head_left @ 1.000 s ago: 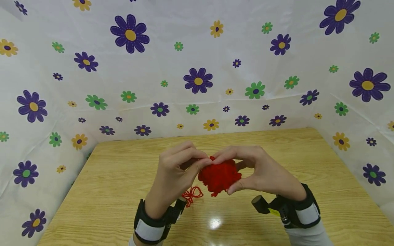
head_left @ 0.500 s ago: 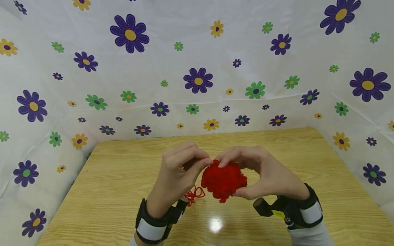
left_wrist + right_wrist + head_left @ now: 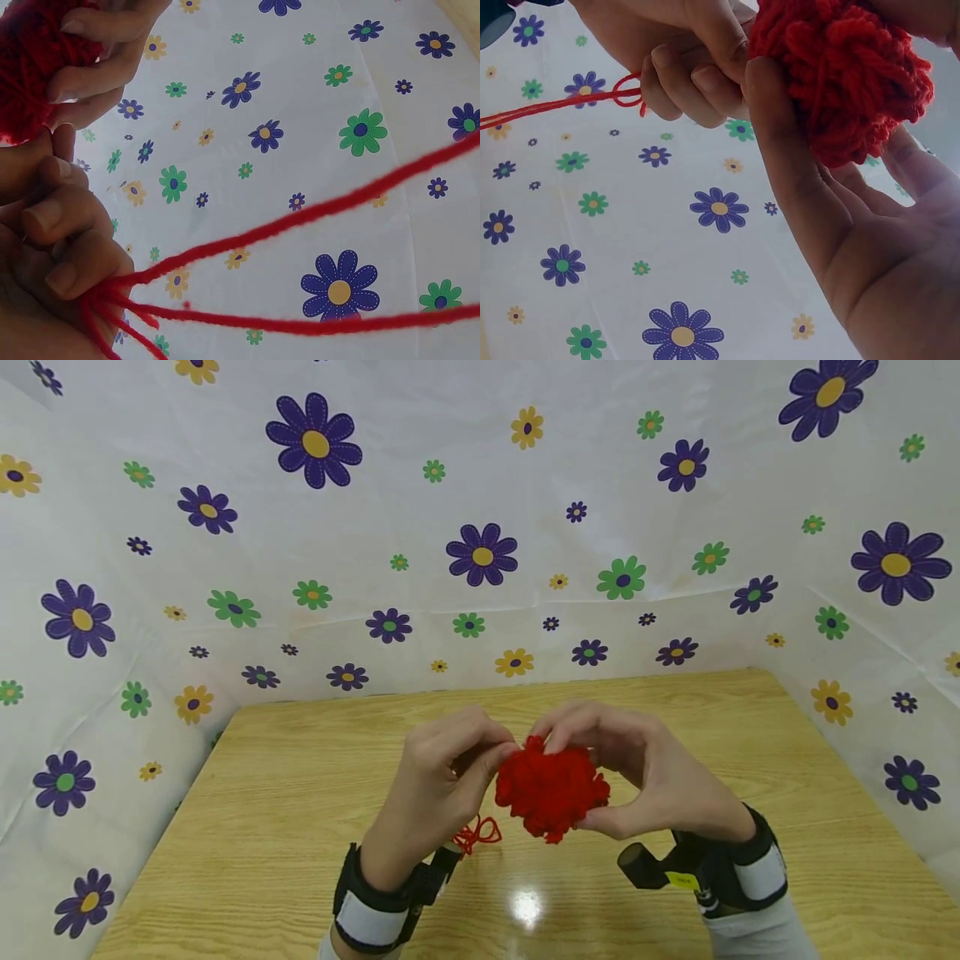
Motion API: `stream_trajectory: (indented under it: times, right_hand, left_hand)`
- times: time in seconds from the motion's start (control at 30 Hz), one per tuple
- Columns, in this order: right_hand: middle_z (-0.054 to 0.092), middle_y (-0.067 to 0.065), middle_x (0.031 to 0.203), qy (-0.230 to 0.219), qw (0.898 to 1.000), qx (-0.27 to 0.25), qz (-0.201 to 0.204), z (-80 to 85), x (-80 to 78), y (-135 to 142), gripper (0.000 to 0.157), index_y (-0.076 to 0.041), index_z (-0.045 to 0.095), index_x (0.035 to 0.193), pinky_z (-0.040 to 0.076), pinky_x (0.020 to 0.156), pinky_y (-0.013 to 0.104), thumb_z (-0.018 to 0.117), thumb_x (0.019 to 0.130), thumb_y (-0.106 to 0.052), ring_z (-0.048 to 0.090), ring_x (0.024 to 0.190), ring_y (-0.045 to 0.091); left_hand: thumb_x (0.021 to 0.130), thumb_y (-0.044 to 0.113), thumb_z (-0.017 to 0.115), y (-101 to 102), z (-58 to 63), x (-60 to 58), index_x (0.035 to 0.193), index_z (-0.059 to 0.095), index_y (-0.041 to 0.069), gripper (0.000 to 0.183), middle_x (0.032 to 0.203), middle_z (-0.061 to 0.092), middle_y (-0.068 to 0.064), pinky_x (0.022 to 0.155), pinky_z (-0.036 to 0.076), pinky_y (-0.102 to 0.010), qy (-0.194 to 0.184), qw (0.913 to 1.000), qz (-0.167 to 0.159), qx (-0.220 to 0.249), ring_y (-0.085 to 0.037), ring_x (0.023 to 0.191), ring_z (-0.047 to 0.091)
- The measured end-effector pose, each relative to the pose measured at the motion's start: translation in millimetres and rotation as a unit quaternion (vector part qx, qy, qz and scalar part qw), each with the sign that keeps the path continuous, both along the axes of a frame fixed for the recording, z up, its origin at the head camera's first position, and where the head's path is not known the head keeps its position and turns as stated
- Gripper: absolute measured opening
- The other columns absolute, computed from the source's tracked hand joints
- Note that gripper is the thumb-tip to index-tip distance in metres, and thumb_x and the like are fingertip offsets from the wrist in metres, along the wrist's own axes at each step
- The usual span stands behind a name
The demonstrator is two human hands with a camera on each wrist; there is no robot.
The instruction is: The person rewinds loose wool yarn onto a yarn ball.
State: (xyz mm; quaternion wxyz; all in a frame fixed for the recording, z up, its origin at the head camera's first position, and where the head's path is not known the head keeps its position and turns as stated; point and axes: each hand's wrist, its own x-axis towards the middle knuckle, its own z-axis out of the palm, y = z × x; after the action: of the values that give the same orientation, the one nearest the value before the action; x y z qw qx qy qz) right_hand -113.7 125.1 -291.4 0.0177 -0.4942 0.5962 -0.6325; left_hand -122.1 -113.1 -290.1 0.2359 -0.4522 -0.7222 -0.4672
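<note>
A thick, lumpy ball of red yarn (image 3: pixel 551 789) is held above the table between both hands. My right hand (image 3: pixel 652 777) grips it from the right, thumb below and fingers over the top. At its upper left edge, my left hand (image 3: pixel 442 777) pinches with thumb and forefinger; exactly what lies between those fingertips is hidden. Loose red strands (image 3: pixel 300 217) run out from the curled lower fingers of the left hand in the left wrist view. The right wrist view shows a small loop of strand (image 3: pixel 626 94) by those fingers.
Below the left hand, loops of red yarn (image 3: pixel 483 833) show over the wooden table (image 3: pixel 300 793). A white cloth with printed flowers (image 3: pixel 420 510) stands around the back and sides. Each wrist wears a black strap with a camera (image 3: pixel 641 866).
The yarn ball has shifted slightly to the right and turned in the right hand, whose fingers have changed place on top of it. The left hand has moved slightly right, still pinching.
</note>
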Motion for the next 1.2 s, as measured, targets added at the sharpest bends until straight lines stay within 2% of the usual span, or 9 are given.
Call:
stream_trajectory:
  times: [0.2, 0.4, 0.53, 0.67, 0.87, 1.03, 1.2]
  right_hand:
    - [0.051, 0.022, 0.129, -0.007, 0.999, -0.033, -0.013, -0.4, -0.2, -0.2, 0.057, -0.005, 0.056, 0.123, 0.049, 0.086, 0.050, 0.071, 0.072, 0.015, 0.054, 0.112, 0.039]
    - [0.049, 0.023, 0.131, -0.005, 0.997, -0.059, -0.049, 1.0, 0.1, -0.7, 0.057, -0.006, 0.056, 0.124, 0.049, 0.086, 0.051, 0.070, 0.073, 0.016, 0.052, 0.113, 0.041]
    - [0.048, 0.024, 0.131, 0.001, 0.995, -0.076, -0.070, 1.7, -0.9, -1.5, 0.055, -0.007, 0.057, 0.124, 0.049, 0.086, 0.051, 0.071, 0.075, 0.013, 0.050, 0.115, 0.043]
    - [0.047, 0.027, 0.133, 0.004, 0.991, -0.099, -0.089, 2.8, -1.6, -1.8, 0.051, -0.005, 0.057, 0.124, 0.049, 0.087, 0.049, 0.073, 0.077, 0.009, 0.049, 0.117, 0.044]
    - [0.046, 0.032, 0.135, 0.003, 0.987, -0.114, -0.112, 4.9, -1.8, -4.5, 0.053, -0.002, 0.054, 0.121, 0.047, 0.089, 0.052, 0.071, 0.074, 0.017, 0.048, 0.119, 0.048]
    - [0.055, 0.024, 0.128, 0.021, 0.979, -0.105, -0.172, 3.0, -3.3, -6.9, 0.052, 0.004, 0.050, 0.118, 0.049, 0.088, 0.047, 0.073, 0.073, 0.017, 0.051, 0.118, 0.042]
    - [0.056, 0.019, 0.127, 0.033, 0.967, -0.083, -0.238, 0.7, -4.8, -8.3, 0.055, 0.010, 0.047, 0.117, 0.051, 0.086, 0.044, 0.074, 0.070, 0.019, 0.052, 0.117, 0.038]
  left_hand:
    - [0.088, -0.009, 0.064, 1.4, -2.2, -1.2, 0.090, 0.067, 0.003, 0.013, 0.077, 0.061, -0.002, 0.054, 0.046, -0.017, 0.011, 0.9998, 0.006, -0.016, -0.008, 0.062, 0.049]
    - [0.091, -0.009, 0.056, 6.1, -4.8, -1.0, 0.089, 0.065, 0.004, 0.016, 0.076, 0.058, -0.001, 0.057, 0.043, -0.017, 0.033, 0.9983, 0.019, -0.044, -0.008, 0.065, 0.049]
    - [0.092, -0.007, 0.057, 9.2, -5.8, 0.6, 0.090, 0.064, 0.006, 0.015, 0.074, 0.055, 0.002, 0.057, 0.041, -0.017, 0.025, 0.9973, 0.026, -0.065, -0.007, 0.065, 0.047]
    - [0.093, -0.003, 0.060, 12.4, -6.9, 1.5, 0.101, 0.069, 0.005, 0.015, 0.079, 0.058, 0.003, 0.060, 0.043, -0.016, 0.017, 0.9965, 0.027, -0.077, -0.006, 0.068, 0.048]
    - [0.092, 0.002, 0.064, 16.6, -8.2, 4.3, 0.103, 0.071, 0.005, 0.013, 0.077, 0.058, 0.004, 0.058, 0.041, -0.015, 0.022, 0.9946, 0.039, -0.094, -0.005, 0.066, 0.046]
    - [0.090, 0.006, 0.069, 19.0, -7.9, 8.0, 0.100, 0.072, 0.007, 0.011, 0.075, 0.057, 0.005, 0.056, 0.040, -0.014, 0.026, 0.9922, 0.054, -0.109, -0.004, 0.062, 0.044]
    - [0.089, 0.006, 0.070, 19.0, -6.6, 11.0, 0.094, 0.071, 0.008, 0.006, 0.078, 0.060, 0.004, 0.054, 0.039, -0.012, 0.033, 0.9897, 0.062, -0.125, -0.004, 0.060, 0.044]
